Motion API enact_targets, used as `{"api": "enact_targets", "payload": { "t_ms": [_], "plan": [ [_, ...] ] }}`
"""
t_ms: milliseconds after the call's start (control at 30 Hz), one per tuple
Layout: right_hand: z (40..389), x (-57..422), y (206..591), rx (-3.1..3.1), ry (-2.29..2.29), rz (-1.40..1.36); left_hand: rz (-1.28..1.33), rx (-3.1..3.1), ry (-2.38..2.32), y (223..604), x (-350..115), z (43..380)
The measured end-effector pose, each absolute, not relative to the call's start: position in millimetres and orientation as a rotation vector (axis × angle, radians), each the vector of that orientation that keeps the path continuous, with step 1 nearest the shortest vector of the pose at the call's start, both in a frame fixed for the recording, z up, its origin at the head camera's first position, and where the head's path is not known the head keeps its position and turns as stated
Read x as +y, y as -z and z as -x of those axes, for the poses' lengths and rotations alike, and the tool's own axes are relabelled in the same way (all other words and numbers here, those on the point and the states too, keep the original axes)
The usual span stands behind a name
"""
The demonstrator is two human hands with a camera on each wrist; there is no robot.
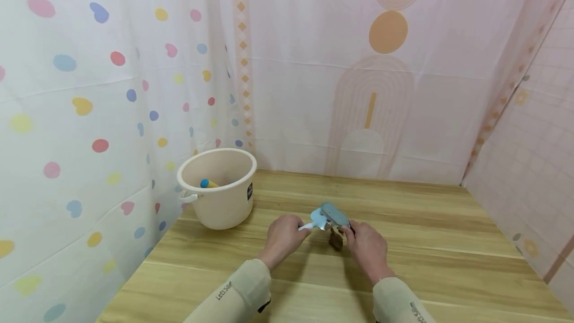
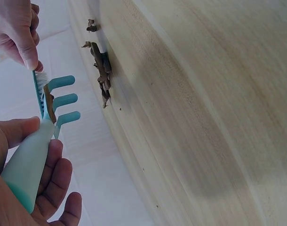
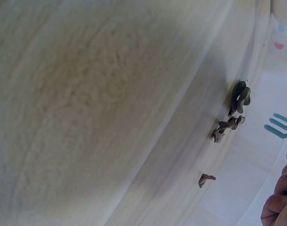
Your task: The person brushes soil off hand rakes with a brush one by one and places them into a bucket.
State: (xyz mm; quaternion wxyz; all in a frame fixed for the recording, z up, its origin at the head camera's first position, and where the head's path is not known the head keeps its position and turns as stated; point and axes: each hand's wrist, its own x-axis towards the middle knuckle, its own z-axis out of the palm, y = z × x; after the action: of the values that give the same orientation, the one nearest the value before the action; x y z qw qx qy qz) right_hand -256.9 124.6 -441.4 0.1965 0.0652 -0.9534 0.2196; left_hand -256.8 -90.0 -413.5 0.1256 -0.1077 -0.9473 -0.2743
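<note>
My left hand [image 1: 283, 238] grips the pale handle of a small hand rake [image 2: 30, 162] with light teal prongs. Brown matter clings to the rake's head, best seen in the left wrist view. Between thumb and fingers, my right hand [image 1: 369, 248] holds a teal-backed brush [image 1: 335, 213] with white bristles. The bristles touch the rake's head, above the table. Beneath both tools, dark brown clay-like lumps [image 2: 101, 70] lie on the wood. In the right wrist view only curled fingers [image 3: 277, 197] of the right hand show, near the rake's prongs [image 3: 280, 126]; the brush is out of sight there.
A cream bucket [image 1: 224, 208] stands at the table's back left, with a blue-tipped yellow item [image 1: 209, 183] inside it. Patterned curtains [image 1: 291, 103] hang behind and beside the wooden table [image 1: 426, 223]. Tiny brown crumbs dot the wood near the lumps.
</note>
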Motion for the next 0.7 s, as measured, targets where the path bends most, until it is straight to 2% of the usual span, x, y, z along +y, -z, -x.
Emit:
{"api": "enact_targets", "payload": {
  "t_ms": [267,533,700],
  "plan": [
    [258,137,438,-2.682,-0.647,-0.117,0.306,-2.794,0.795,414,-91,256],
    [253,126,432,-2.563,-0.703,-0.41,0.287,-2.768,0.811,410,-91,259],
    [251,122,437,-2.576,-0.688,-0.372,0.316,-2.765,0.799,407,-91,257]
  ]
}}
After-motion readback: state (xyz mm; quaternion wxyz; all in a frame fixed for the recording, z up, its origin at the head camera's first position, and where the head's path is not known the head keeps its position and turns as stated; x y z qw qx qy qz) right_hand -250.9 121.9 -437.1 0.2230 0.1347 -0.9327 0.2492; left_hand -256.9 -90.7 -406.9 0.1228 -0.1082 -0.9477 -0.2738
